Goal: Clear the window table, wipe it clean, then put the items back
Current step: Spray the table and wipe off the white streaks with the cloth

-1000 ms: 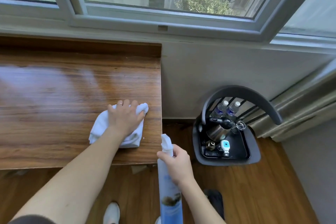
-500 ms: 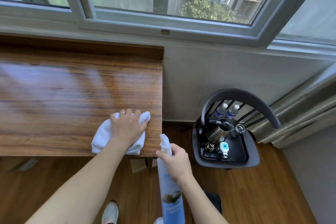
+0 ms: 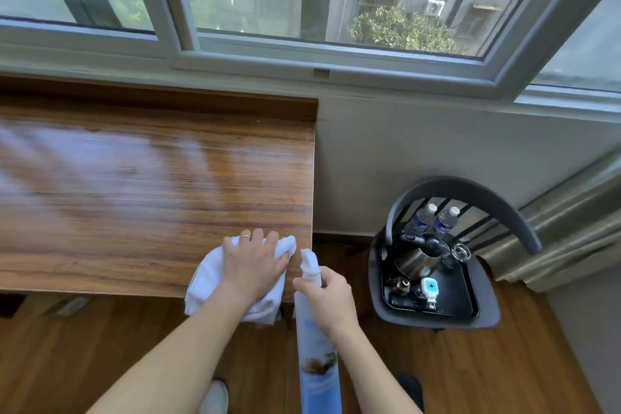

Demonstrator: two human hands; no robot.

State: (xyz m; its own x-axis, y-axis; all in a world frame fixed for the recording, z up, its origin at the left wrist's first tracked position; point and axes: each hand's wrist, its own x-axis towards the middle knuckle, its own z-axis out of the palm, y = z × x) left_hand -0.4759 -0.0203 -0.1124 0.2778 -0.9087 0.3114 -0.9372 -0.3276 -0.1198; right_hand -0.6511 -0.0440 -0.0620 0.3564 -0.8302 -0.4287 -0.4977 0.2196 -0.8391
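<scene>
The wooden window table (image 3: pixel 151 185) fills the left half of the view, its top bare and shiny. My left hand (image 3: pixel 253 262) presses flat on a white cloth (image 3: pixel 206 279) at the table's front right corner; part of the cloth hangs over the front edge. My right hand (image 3: pixel 331 301) grips a blue and white spray bottle (image 3: pixel 316 356) just off the table's right front corner, nozzle pointing up and away.
A dark chair (image 3: pixel 463 198) stands right of the table. On its seat lies a black tray (image 3: pixel 453 292) with a steel kettle (image 3: pixel 415 257), two water bottles (image 3: pixel 433 220), a glass (image 3: pixel 462 250) and small items. Curtains (image 3: pixel 571 212) hang at the right. The floor is wood.
My left hand has drawn the cloth toward the front edge of the table, so it now overhangs. The right hand keeps hold of the spray bottle beside the corner.
</scene>
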